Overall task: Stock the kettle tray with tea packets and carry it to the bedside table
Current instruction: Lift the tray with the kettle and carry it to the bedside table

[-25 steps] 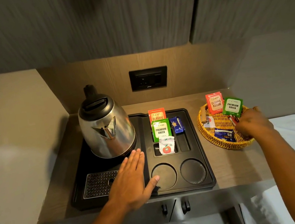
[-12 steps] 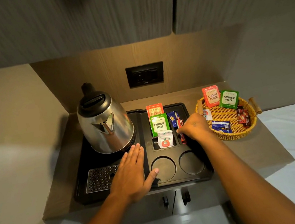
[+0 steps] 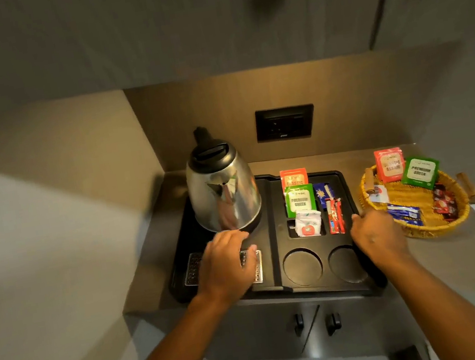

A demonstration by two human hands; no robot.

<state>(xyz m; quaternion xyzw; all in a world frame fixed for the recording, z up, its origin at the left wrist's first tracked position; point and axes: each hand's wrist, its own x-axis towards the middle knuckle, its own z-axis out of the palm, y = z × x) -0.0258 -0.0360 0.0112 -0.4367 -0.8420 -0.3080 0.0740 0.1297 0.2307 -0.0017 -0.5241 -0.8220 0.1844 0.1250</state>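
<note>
Since half a second ago my right hand (image 3: 376, 236) has pulled back from the packet slots to the tray's (image 3: 281, 279) right edge, fingers curled, seemingly holding nothing, though the blur leaves me unsure. My left hand (image 3: 224, 265) has slid left over the drip grille (image 3: 255, 263), fingers bent, gripping nothing. On the table (image 3: 452, 266) the tray holds the kettle (image 3: 223, 196), an orange packet (image 3: 293, 177), a green packet (image 3: 300, 200), a white sachet (image 3: 308, 224), a blue sachet (image 3: 322, 194) and red sticks (image 3: 335, 217); both cup wells (image 3: 302, 266) are bare. Beside it, the basket (image 3: 462, 219) keeps another orange and green packet, plus blue and dark sachets.
</note>
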